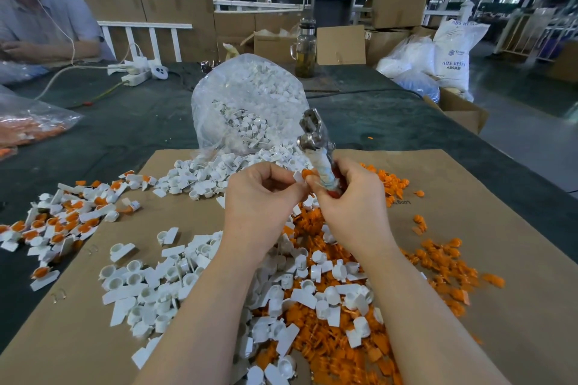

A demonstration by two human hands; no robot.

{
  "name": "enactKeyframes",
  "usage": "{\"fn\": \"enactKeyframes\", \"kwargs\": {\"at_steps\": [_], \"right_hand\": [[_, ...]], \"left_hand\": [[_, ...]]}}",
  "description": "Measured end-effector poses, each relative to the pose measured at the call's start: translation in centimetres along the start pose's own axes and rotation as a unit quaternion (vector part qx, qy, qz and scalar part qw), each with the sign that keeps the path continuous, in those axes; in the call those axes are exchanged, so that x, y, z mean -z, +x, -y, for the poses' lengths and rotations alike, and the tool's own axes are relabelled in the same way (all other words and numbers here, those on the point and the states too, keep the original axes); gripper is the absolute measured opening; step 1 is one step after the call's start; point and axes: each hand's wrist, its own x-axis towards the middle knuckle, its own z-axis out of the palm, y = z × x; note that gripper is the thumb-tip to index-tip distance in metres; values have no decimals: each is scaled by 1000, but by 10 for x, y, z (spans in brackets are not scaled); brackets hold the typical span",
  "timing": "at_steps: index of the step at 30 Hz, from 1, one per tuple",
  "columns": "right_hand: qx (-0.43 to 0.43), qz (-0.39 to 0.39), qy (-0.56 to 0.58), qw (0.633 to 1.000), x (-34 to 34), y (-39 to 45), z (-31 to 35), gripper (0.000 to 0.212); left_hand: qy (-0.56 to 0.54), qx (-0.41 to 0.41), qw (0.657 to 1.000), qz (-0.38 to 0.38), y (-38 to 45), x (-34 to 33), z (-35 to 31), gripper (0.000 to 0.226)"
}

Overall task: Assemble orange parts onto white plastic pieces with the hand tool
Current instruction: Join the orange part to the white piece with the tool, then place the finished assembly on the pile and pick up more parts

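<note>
Head view: left hand (261, 194) pinches a white piece (298, 176) with orange part (307, 172) just left of the upright hand tool (317, 147) gripped by the right hand (350, 197).

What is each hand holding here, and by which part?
Left hand pinches a white piece by its edge. Right hand grips the tool by its wrapped handle and pinches an orange part.
</note>
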Motion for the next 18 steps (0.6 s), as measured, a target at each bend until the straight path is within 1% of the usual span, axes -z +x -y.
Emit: {"fn": "enactKeyframes", "kwargs": {"at_steps": [5, 10, 14, 18], "right_hand": [[-17, 37, -8, 999, 1, 1, 0, 12], [-25, 70, -10, 997, 1, 2, 0, 18], [-50, 97, 26, 994, 4, 2, 2, 16], [-73, 123, 50, 988, 9, 3, 3, 10]], "left_hand": [[21, 11, 1000, -3, 2, -1, 0, 13], [44, 16, 999, -19, 4, 0, 3, 16], [72, -2, 997, -31, 6, -1, 5, 17], [57, -12, 998, -37, 8, 1, 8, 15]]}}
